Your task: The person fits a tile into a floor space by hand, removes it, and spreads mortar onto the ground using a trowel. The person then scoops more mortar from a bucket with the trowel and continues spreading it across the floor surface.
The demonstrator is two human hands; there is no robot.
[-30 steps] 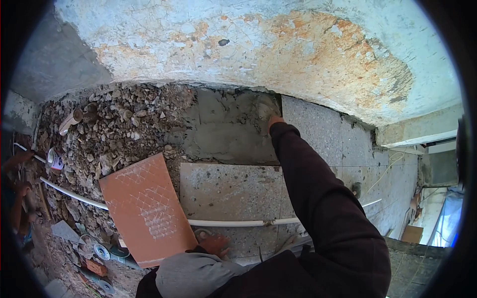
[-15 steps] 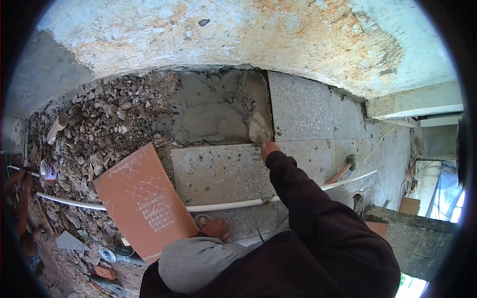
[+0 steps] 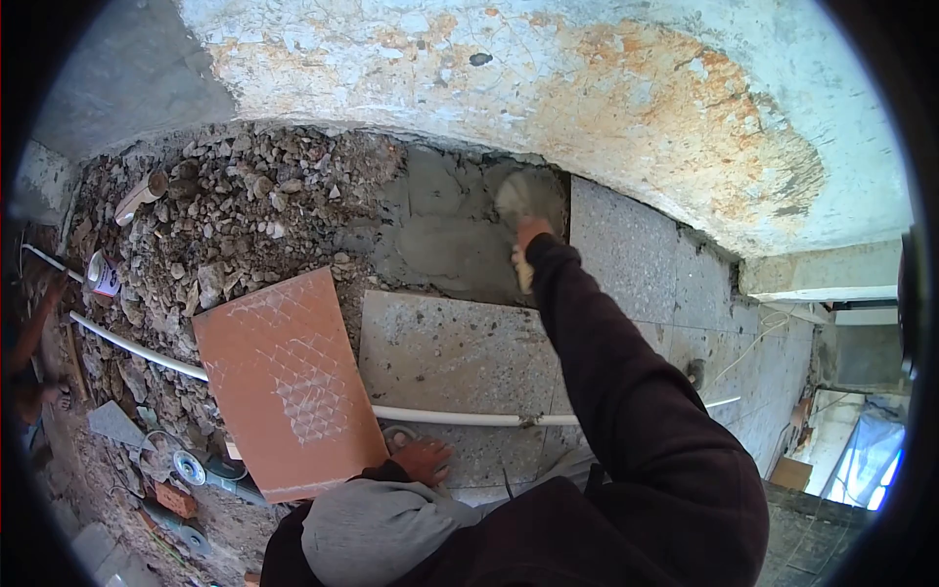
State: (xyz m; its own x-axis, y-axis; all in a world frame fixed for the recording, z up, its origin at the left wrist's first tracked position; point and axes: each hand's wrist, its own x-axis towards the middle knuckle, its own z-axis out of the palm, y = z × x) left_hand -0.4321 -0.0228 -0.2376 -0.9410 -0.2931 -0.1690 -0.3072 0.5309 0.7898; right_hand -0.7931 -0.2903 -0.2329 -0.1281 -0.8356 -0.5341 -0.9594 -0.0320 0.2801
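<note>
My right hand (image 3: 533, 235) is closed round the pale handle of a trowel (image 3: 521, 193). Its blade, blurred by motion, is over wet grey mortar (image 3: 437, 249) near the wall. Low in the head view, my left hand (image 3: 423, 460) lies with fingers stretched out on the grey speckled floor tiles, close to my foot. Just left of that hand is a large terracotta tile (image 3: 256, 367), its face marked with a whitish diamond pattern. A speckled tile (image 3: 450, 342) borders the mortar on my side, and another (image 3: 621, 240) lies to its right.
Broken rubble (image 3: 245, 220) covers the ground at left. A long white pipe (image 3: 455, 417) crosses the floor, passing behind the terracotta tile. Angle grinders (image 3: 210, 472) lie at lower left, near a tin (image 3: 102, 274). Another person's arm (image 3: 39, 318) shows at the left edge.
My right hand and the trowel have moved toward the wall, away from the near edge of the mortar. The view has shifted slightly. My left hand stays beside the terracotta tile.
</note>
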